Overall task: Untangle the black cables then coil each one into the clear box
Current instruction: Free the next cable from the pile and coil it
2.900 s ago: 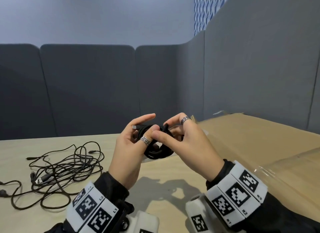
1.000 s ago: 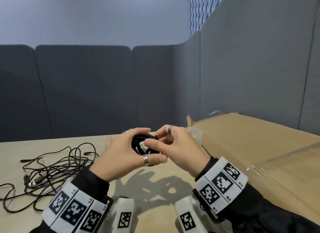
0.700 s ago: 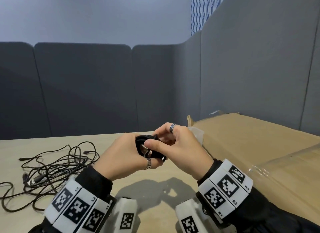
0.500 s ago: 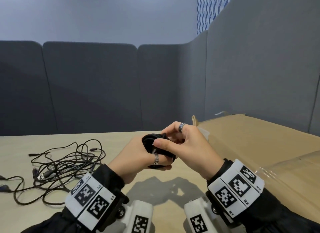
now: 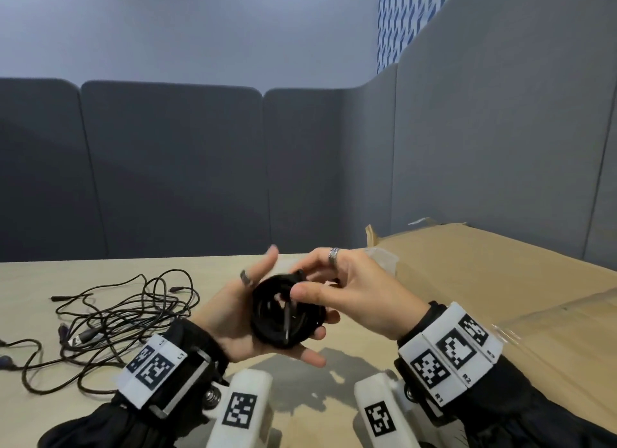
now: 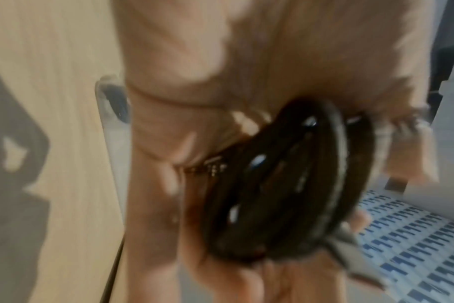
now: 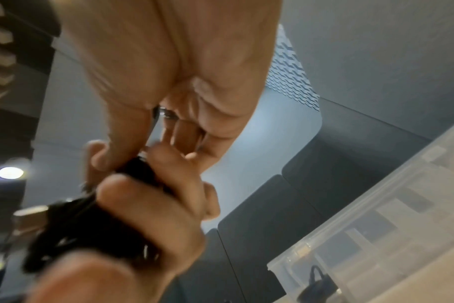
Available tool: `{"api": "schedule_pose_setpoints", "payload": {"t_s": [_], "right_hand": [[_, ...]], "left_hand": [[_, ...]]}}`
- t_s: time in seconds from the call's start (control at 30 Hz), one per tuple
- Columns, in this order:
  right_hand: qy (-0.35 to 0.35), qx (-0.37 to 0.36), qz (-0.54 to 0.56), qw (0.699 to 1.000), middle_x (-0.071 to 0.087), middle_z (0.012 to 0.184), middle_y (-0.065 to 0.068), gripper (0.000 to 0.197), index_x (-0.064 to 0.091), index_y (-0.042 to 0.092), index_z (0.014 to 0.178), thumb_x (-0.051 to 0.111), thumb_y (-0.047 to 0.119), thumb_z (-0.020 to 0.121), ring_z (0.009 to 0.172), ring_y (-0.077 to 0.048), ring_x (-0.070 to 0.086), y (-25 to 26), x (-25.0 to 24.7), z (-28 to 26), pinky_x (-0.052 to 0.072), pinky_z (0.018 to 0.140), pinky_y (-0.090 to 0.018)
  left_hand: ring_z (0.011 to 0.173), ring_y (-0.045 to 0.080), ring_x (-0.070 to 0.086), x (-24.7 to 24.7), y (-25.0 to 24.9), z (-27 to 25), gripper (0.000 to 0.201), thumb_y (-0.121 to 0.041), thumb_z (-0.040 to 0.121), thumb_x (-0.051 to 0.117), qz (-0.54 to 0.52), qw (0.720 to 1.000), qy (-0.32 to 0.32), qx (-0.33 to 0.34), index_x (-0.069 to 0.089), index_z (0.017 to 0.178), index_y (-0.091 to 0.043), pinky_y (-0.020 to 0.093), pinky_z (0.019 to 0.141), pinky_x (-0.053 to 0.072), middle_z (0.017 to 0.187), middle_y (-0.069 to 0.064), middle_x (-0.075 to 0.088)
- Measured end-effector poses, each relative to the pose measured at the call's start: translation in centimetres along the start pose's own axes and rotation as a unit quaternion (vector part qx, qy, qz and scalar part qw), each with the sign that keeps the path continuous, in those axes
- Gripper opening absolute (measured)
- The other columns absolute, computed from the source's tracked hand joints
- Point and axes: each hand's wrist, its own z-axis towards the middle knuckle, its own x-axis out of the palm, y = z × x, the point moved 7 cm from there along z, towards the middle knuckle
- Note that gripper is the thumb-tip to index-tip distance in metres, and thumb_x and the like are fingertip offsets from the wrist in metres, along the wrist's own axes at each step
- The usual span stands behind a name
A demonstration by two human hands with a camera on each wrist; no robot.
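A black cable wound into a tight coil lies in my upturned left hand, whose lower fingers curl under it while the index finger points up. My right hand pinches the cable's end at the coil's top edge between thumb and fingers. Both hands hover above the table. The left wrist view shows the coil blurred against the palm. The clear box stands to the right with one black coil inside. A loose tangle of black cables lies on the table at left.
A large cardboard box fills the right side, with clear plastic just behind my right hand. Grey padded partitions wall in the light wooden table at the back and right.
My left hand has turned palm up, so the coil now faces the camera, and its index finger has stretched out. My right hand still pinches the coil's top.
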Motion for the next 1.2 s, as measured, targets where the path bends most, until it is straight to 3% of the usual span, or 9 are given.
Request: {"api": "schedule_pose_setpoints", "payload": {"t_s": [0.1, 0.23, 0.33, 0.47, 0.7, 0.83, 0.93, 1.07, 1.2], "right_hand": [[0.007, -0.016, -0.055, 0.998, 0.07, 0.087, -0.008, 0.018, 0.063, 0.007, 0.101, 0.067, 0.015, 0.086, 0.058, -0.02, 0.058, -0.1, 0.5, 0.1, 0.05, 0.058, -0.028], [-0.06, -0.006, -0.1, 0.993, 0.071, 0.085, 0.003, 0.015, 0.063, 0.012, 0.095, 0.068, 0.023, 0.085, 0.063, 0.002, 0.061, -0.6, -0.7, 0.5, 0.044, 0.062, -0.015], [-0.066, -0.001, -0.133, 0.989, 0.07, 0.084, 0.005, 0.017, 0.063, 0.014, 0.094, 0.068, 0.027, 0.085, 0.061, 0.003, 0.059, -0.8, -0.8, 0.6, 0.045, 0.063, -0.016], [-0.078, -0.013, -0.159, 0.984, 0.073, 0.088, -0.003, 0.018, 0.066, 0.014, 0.098, 0.067, 0.027, 0.086, 0.075, -0.012, 0.067, -0.8, -1.0, 0.8, 0.053, 0.075, -0.029], [-0.06, -0.01, -0.106, 0.992, 0.072, 0.098, 0.0, 0.021, 0.069, 0.012, 0.105, 0.06, 0.024, 0.091, 0.089, -0.008, 0.065, -0.6, -0.6, 0.6, 0.048, 0.079, -0.017], [-0.057, -0.003, -0.006, 0.998, 0.065, 0.089, 0.012, 0.022, 0.068, -0.001, 0.106, 0.057, 0.014, 0.093, 0.063, 0.016, 0.056, -0.8, -0.2, 0.6, 0.041, 0.06, -0.003], [-0.046, 0.004, -0.01, 0.999, 0.067, 0.096, 0.005, 0.02, 0.069, -0.001, 0.101, 0.06, 0.014, 0.091, 0.057, 0.016, 0.053, -0.3, -0.1, 1.4, 0.038, 0.052, -0.003], [0.011, 0.046, -0.152, 0.987, 0.065, 0.074, -0.001, 0.025, 0.07, 0.006, 0.101, 0.062, 0.027, 0.09, 0.057, -0.005, 0.052, -0.1, -1.4, 3.9, 0.041, 0.049, -0.016], [-0.036, 0.109, -0.138, 0.984, 0.058, 0.057, 0.004, 0.027, 0.069, 0.001, 0.099, 0.061, 0.026, 0.091, 0.048, -0.005, 0.051, -1.1, -5.0, 6.8, 0.045, 0.047, -0.018]], "left_hand": [[0.077, 0.027, 0.063, -0.1, -0.2, 0.5, 0.067, -0.069, 0.062, 0.066, 0.02, 0.997, -0.072, -0.002, 0.07, 0.108, -0.021, 0.052, 0.08, 0.052, 0.095, 0.006, 0.066], [0.092, 0.028, 0.066, -0.2, -0.9, 0.1, 0.074, -0.076, 0.071, 0.033, 0.164, 0.976, -0.142, -0.014, 0.07, 0.109, -0.025, 0.05, 0.095, 0.045, 0.103, 0.008, 0.068], [0.078, 0.026, 0.062, -0.3, -1.0, 0.4, 0.081, -0.079, 0.076, 0.036, 0.163, 0.968, -0.19, 0.007, 0.07, 0.109, -0.013, 0.05, 0.088, 0.05, 0.093, 0.017, 0.061], [0.061, 0.023, 0.053, -0.7, -1.2, 0.8, 0.069, -0.069, 0.073, 0.045, 0.139, 0.957, -0.241, 0.075, 0.071, 0.105, -0.013, 0.034, 0.055, 0.049, 0.087, 0.016, 0.058], [0.042, 0.021, 0.049, -2.1, -2.4, 0.2, 0.08, -0.063, 0.073, 0.062, 0.188, 0.914, -0.312, 0.179, 0.054, 0.106, 0.009, 0.021, 0.036, 0.034, 0.06, 0.014, 0.052], [0.036, 0.022, 0.045, -1.5, -3.3, -0.2, 0.069, -0.054, 0.066, 0.059, 0.184, 0.908, -0.315, 0.204, 0.052, 0.101, 0.006, 0.019, 0.035, 0.033, 0.06, 0.016, 0.05], [0.032, 0.021, 0.043, -1.8, -3.9, -0.5, 0.064, -0.05, 0.072, 0.056, 0.173, 0.904, -0.33, 0.209, 0.052, 0.1, 0.007, 0.019, 0.033, 0.034, 0.054, 0.011, 0.05], [0.043, 0.026, 0.051, -2.1, -4.3, 1.2, 0.074, -0.067, 0.081, 0.033, 0.163, 0.932, -0.295, 0.132, 0.059, 0.085, 0.002, 0.023, 0.041, 0.038, 0.063, 0.02, 0.059], [0.084, 0.025, 0.053, -6.2, -6.2, 3.1, 0.074, -0.067, 0.091, 0.023, 0.174, 0.928, -0.325, 0.047, 0.063, 0.104, -0.005, 0.035, 0.073, 0.042, 0.092, 0.015, 0.063]]}}
